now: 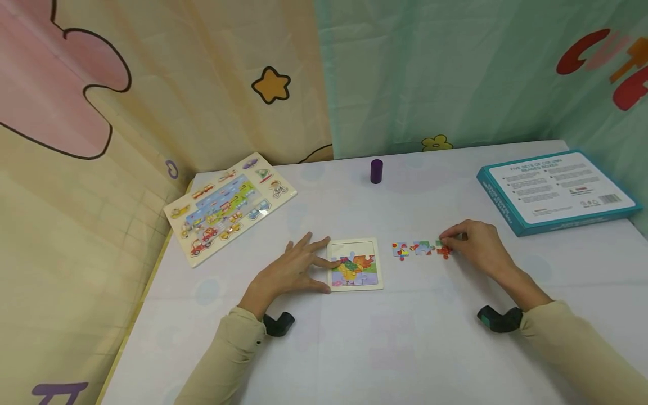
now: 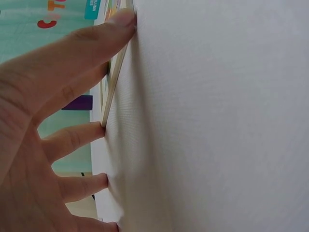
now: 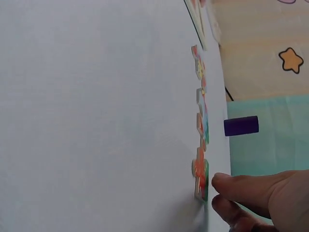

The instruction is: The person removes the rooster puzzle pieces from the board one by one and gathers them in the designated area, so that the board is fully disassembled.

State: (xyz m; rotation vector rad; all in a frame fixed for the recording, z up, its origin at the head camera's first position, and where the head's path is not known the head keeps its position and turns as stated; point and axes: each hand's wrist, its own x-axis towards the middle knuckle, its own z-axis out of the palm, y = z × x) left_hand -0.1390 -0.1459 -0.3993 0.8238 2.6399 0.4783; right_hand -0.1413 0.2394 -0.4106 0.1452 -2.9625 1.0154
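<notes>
My left hand [image 1: 293, 269] lies at the left edge of a small square puzzle tray [image 1: 379, 273] with its fingers spread. One finger reaches over the tray onto the picture, and the thumb [image 2: 108, 31] touches the near-left corner. Joined jigsaw pieces [image 1: 354, 274] fill the tray's lower part; its upper part is bare. To the right lie three loose pieces in a row: a left piece [image 1: 400, 248], a middle piece [image 1: 422, 248] and a red-and-green piece [image 1: 444, 252]. My right hand [image 1: 478, 244] is at this last piece, its thumb and fingertips beside it in the right wrist view.
A larger vehicle puzzle board [image 1: 245, 222] lies at the back left. Near the back edge stands a purple cylinder [image 1: 376, 171]. A flat teal box [image 1: 562, 188] sits at the right rear. Printed curtains [image 1: 405, 73] hang behind the white table [image 1: 395, 349].
</notes>
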